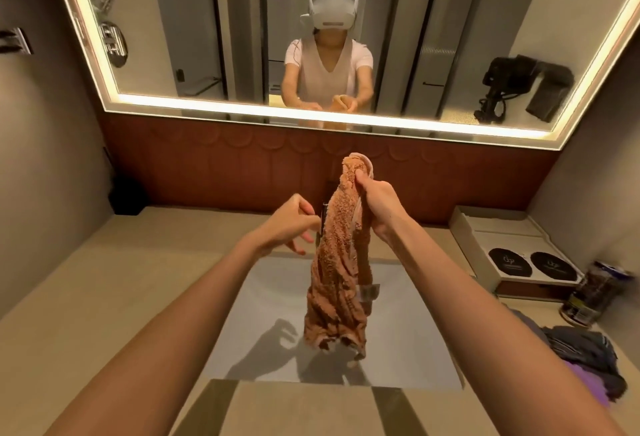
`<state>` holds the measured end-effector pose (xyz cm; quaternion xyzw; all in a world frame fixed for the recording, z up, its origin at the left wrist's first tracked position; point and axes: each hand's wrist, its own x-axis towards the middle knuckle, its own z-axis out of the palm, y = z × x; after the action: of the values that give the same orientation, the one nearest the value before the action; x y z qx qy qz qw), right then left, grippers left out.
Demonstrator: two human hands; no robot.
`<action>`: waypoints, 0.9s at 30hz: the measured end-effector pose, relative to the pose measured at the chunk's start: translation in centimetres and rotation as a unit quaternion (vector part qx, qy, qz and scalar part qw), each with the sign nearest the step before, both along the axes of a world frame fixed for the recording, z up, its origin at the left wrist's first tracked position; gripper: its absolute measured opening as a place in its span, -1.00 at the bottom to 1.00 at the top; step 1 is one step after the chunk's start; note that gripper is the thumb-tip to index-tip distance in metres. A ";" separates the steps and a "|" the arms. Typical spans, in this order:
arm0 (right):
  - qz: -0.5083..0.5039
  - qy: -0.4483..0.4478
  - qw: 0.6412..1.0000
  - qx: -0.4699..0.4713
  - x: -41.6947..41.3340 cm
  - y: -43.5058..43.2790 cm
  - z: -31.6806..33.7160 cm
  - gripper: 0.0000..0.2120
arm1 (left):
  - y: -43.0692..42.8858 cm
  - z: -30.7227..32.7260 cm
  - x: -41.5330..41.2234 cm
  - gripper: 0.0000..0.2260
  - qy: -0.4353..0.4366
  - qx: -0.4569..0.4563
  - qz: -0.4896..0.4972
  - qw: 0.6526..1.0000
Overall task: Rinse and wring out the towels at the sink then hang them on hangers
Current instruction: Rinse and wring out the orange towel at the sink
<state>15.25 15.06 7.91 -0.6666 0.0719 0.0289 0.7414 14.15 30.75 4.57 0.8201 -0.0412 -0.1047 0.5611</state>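
An orange-brown terry towel [337, 269] hangs bunched lengthwise over the grey rectangular sink [408, 331]. My right hand [375, 203] grips the towel near its top end and holds it up, so its lower end dangles just above the basin. My left hand [294, 224] hovers just left of the towel's upper part, fingers loosely curled and holding nothing. The dark tap [323, 217] is mostly hidden behind the towel.
A pile of grey and purple cloths [585, 359] lies on the counter at the right. Behind it stand a dark can [595, 293] and a white tray [464, 227] with two black round coasters. A large lit mirror [207, 37] fills the wall ahead.
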 end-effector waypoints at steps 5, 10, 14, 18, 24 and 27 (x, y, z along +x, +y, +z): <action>-0.049 0.001 0.999 -0.016 1.2 0.7 0.2 -0.65 | -1.6 -5.1 0.3 -0.52 -0.008 -0.011 -0.071 0.997; -0.048 -0.008 0.998 0.039 1.2 -0.2 0.9 -0.70 | -3.4 -8.5 2.1 -0.55 -0.137 0.035 0.053 0.989; -0.111 -0.015 0.979 0.168 2.1 -3.1 2.1 -0.74 | -1.6 -10.9 3.4 -0.81 -0.066 0.126 0.099 0.985; -0.096 -0.014 0.961 0.259 2.5 -5.7 1.7 -0.75 | -0.6 -10.9 4.2 -0.75 -0.067 0.189 0.160 0.967; 0.005 0.032 0.993 0.111 1.4 -9.9 -1.1 -0.80 | 0.1 -6.2 5.5 -0.77 -0.052 0.106 0.231 0.966; -0.064 0.086 0.994 -0.001 2.2 -10.6 -4.7 -0.86 | 0.1 -4.2 5.5 -0.77 -0.047 0.083 0.225 0.970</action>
<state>17.49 4.45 3.25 -0.6563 0.1782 0.0387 0.7321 19.61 30.84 0.35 0.8557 0.1273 0.0596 0.4980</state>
